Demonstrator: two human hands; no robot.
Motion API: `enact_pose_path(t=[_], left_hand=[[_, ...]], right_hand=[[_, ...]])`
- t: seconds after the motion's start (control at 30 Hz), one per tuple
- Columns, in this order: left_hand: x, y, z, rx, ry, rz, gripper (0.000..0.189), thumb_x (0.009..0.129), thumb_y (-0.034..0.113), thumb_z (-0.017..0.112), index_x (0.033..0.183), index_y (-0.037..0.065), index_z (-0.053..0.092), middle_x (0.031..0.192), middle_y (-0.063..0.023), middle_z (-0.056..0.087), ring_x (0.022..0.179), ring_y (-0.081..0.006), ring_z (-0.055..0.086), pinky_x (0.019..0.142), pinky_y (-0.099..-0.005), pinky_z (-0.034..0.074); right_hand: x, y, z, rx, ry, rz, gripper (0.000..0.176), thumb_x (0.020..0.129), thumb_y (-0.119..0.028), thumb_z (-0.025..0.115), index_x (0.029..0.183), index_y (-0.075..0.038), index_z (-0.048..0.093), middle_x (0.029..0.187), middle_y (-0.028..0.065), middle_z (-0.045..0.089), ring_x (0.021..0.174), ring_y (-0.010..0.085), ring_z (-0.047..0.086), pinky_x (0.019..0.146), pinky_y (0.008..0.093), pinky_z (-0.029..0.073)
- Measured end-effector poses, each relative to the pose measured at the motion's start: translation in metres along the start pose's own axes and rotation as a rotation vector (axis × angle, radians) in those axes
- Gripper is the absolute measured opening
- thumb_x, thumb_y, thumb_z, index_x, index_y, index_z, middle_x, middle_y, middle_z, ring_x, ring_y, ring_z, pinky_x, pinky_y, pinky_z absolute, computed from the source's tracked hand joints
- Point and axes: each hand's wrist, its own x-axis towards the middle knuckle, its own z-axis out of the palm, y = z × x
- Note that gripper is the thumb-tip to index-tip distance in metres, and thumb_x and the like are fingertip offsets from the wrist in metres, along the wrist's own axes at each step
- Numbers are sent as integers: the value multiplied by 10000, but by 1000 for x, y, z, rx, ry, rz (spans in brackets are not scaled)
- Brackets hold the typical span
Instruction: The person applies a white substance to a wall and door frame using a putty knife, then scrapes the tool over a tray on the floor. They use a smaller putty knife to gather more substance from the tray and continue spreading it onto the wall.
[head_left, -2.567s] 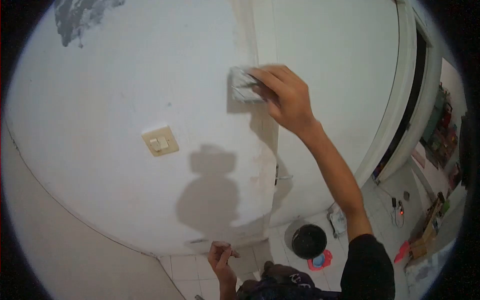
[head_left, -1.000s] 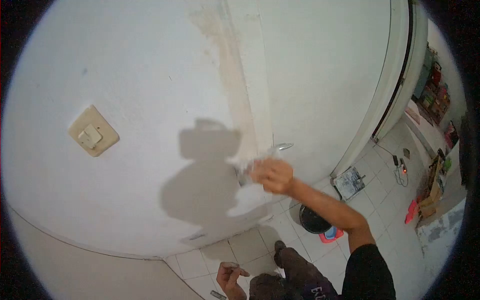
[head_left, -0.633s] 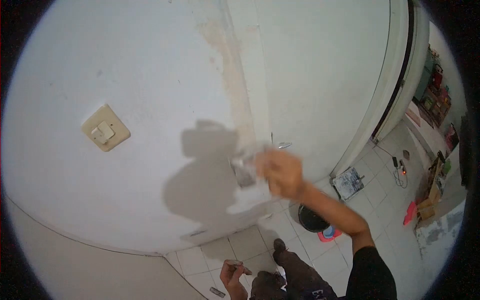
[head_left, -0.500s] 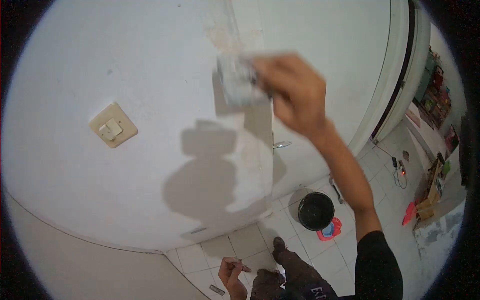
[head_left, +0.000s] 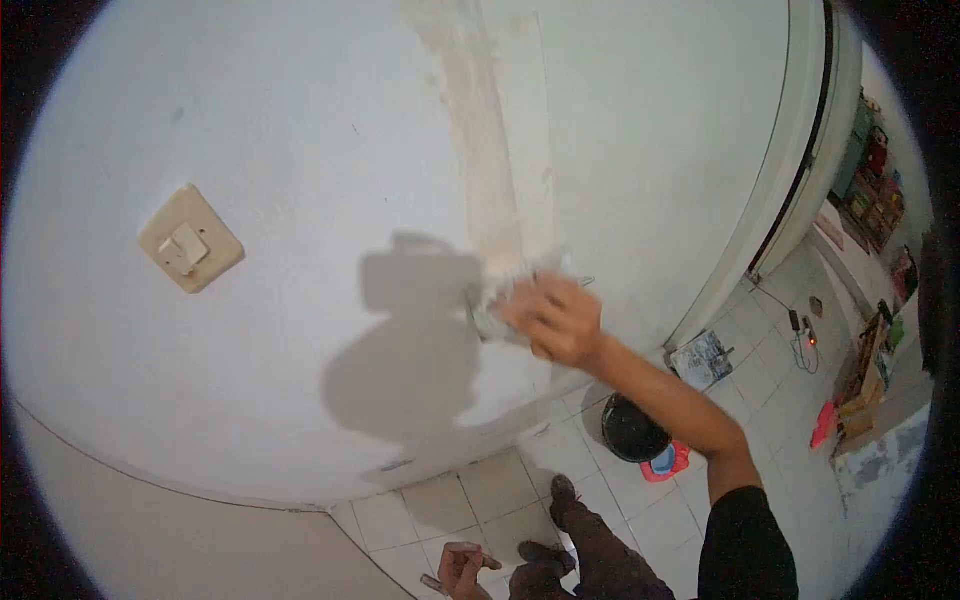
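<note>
My right hand (head_left: 555,318) is closed round a flat, greyish-white tool (head_left: 490,308), blurred by motion, against the white wall beside the door frame strip. Above it, a beige strip of filler (head_left: 480,150) runs down the wall. Low in the view, my left hand (head_left: 463,570) hangs over the floor with its fingers curled together; whether anything small is in them cannot be made out. A cream switch plate (head_left: 220,248) sits on the wall at the left.
A black bucket (head_left: 630,430) stands on the tiled floor, beside a pink and blue item (head_left: 664,462). A stained flat board (head_left: 703,360) lies near the wall. At the right are a cable with a lit adapter (head_left: 808,338) and assorted goods.
My right hand has moved down the wall with the tool, exposing more of the beige strip. The board on the floor now shows. My left hand has dropped slightly.
</note>
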Motion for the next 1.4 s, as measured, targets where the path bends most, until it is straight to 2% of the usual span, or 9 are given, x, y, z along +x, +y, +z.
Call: enact_pose_path(t=[0.27,0.33,0.37,0.43,0.57,0.7,1.0,1.17,1.4], left_hand=[[3,4,11,132,-52,-50,81,791,46,541,864,22,567,680,-45,552,612,-150,544,596,-280,448],[9,7,21,120,-97,-39,82,789,46,546,864,19,565,682,-45,553,614,-153,546,597,-284,451],[13,6,26,105,-144,-32,84,787,46,552,865,17,563,685,-45,554,616,-157,549,599,-288,453],[18,2,38,100,-151,-38,82,790,49,557,865,17,562,687,-46,555,613,-157,549,603,-287,454],[26,4,82,-22,-153,-107,70,799,51,564,859,16,557,679,-45,557,603,-157,543,609,-282,451],[44,-35,63,-15,-263,-115,59,826,49,563,873,15,553,650,-34,552,613,-149,551,614,-265,453],[99,-44,-5,200,-329,-231,109,822,89,588,878,1,558,657,-69,573,624,-173,561,654,-296,455],[126,-40,-50,298,-454,-209,125,807,108,595,866,2,568,679,-74,585,628,-188,563,653,-323,450],[129,-32,-59,324,-444,-231,68,790,70,583,847,35,575,656,-35,544,616,-168,537,634,-290,439]], right_hand=[[-203,-91,28,301,-362,425,336,718,-7,639,1029,-123,689,950,65,668,869,216,640,798,363,519],[-189,-113,20,567,-45,1206,242,832,-16,592,1062,-59,657,976,97,665,846,200,640,767,325,511],[-180,-109,14,570,-40,1208,242,832,-16,592,1062,-59,657,976,97,665,846,200,640,767,325,511],[-161,-109,-4,1137,444,1867,207,917,-7,483,1086,26,597,1025,123,651,881,166,631,752,304,522],[-123,-101,-7,1316,843,1875,236,956,-56,471,1159,38,545,1044,91,647,897,161,637,780,303,524],[-143,-109,16,1222,907,1739,241,959,-72,486,1164,38,545,1020,69,643,877,125,618,768,276,503],[-140,-128,85,288,870,1319,235,920,-115,567,1100,36,555,986,53,622,886,109,569,790,252,454],[-112,-121,119,-252,581,1045,269,727,105,537,982,48,598,980,153,640,875,252,631,826,339,487],[-139,-191,140,44,604,1073,355,649,174,543,967,39,623,947,168,659,845,277,658,822,378,508]])
